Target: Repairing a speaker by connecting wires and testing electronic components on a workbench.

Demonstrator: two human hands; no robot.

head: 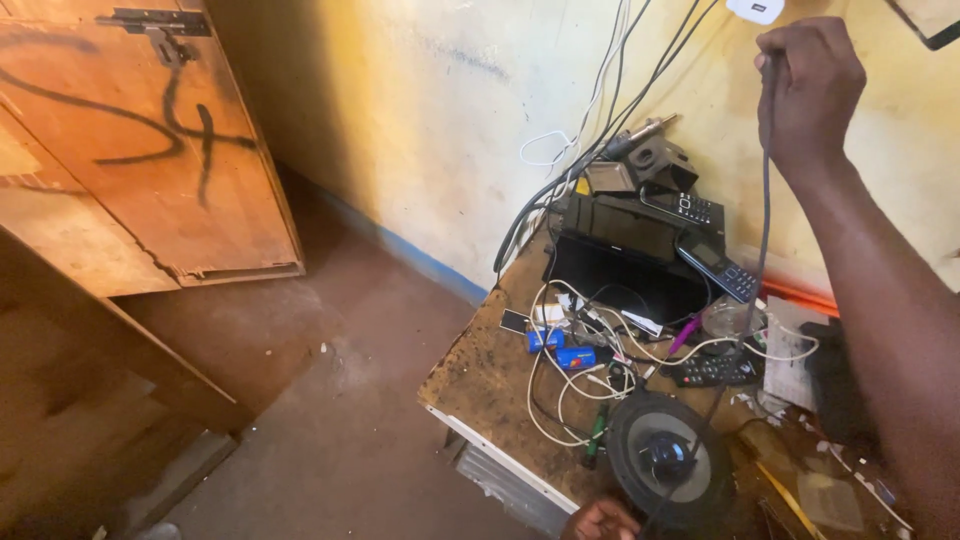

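My right hand (808,85) is raised against the yellow wall, closed around a grey cable (765,215) just below a white wall socket (756,9). The cable hangs down from my fist to the workbench (485,375). It ends near a round black speaker (668,462) lying face up at the bench's front. Only the knuckles of my left hand (600,520) show at the bottom edge, beside the speaker; whether it holds anything is hidden.
The bench carries keypad phones (722,268), a black flat device (625,275), white cables (560,395), small blue parts (562,350) and a remote (712,370). More cables (610,110) run up the wall. A wooden door (130,150) leans at left over a brown floor (330,400).
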